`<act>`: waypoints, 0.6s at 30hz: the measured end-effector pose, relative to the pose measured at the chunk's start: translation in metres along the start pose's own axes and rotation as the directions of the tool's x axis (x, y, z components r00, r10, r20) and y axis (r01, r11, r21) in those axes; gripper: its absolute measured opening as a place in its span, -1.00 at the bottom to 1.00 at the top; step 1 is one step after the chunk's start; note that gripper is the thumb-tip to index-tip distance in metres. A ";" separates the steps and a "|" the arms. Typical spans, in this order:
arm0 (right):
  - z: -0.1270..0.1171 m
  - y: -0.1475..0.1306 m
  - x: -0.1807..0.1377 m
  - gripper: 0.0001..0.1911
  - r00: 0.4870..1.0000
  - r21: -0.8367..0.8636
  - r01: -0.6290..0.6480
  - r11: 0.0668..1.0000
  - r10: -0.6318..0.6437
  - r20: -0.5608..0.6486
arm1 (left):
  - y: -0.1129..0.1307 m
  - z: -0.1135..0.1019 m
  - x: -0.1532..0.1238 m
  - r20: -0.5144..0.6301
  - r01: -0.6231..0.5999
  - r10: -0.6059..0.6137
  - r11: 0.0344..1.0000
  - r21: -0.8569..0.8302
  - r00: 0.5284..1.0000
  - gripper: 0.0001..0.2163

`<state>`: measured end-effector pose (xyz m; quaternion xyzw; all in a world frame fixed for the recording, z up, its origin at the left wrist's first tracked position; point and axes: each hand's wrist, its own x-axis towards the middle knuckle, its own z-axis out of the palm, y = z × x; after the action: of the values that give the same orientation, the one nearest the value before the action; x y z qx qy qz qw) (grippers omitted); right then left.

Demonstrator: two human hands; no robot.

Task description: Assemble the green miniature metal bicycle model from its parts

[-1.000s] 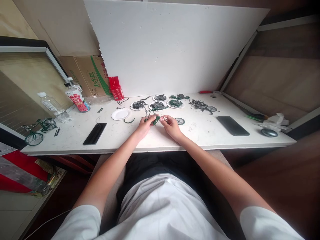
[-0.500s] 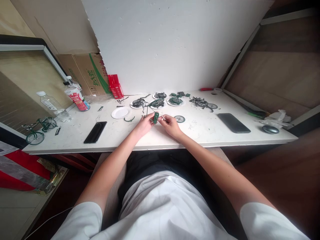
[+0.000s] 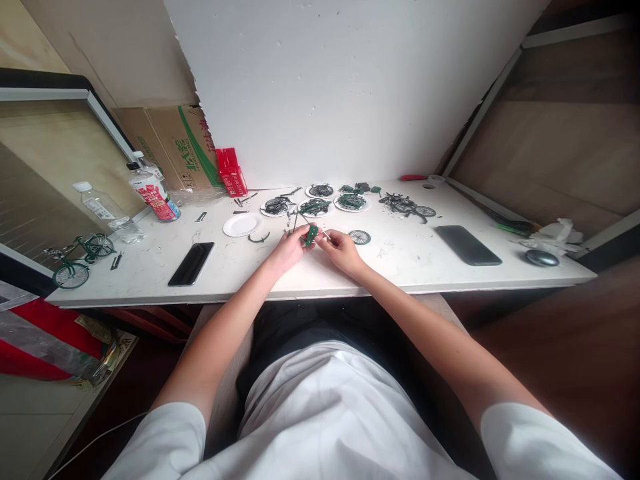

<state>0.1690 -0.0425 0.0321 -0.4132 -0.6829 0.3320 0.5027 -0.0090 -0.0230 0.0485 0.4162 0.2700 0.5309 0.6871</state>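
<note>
Plainly, the held part point(image 3: 311, 234) is green and elongated.

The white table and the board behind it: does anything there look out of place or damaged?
Two things. A heap of dark parts lies loose on the table, while similar parts nearby are gathered on white plates. And the white board has a ragged left edge, as if roughly cut or broken.
</note>
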 end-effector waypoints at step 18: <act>-0.062 0.022 0.028 -0.65 1.000 -0.639 -0.008 0.769 0.023 0.015 | 0.004 -0.012 0.011 -0.295 -0.126 0.098 0.989 -0.077 0.950 -0.92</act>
<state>0.2294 -0.0052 0.0417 -0.5614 -0.7570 0.0889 0.3223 -0.0172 -0.0084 0.0465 0.3151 0.3182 0.6367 0.6277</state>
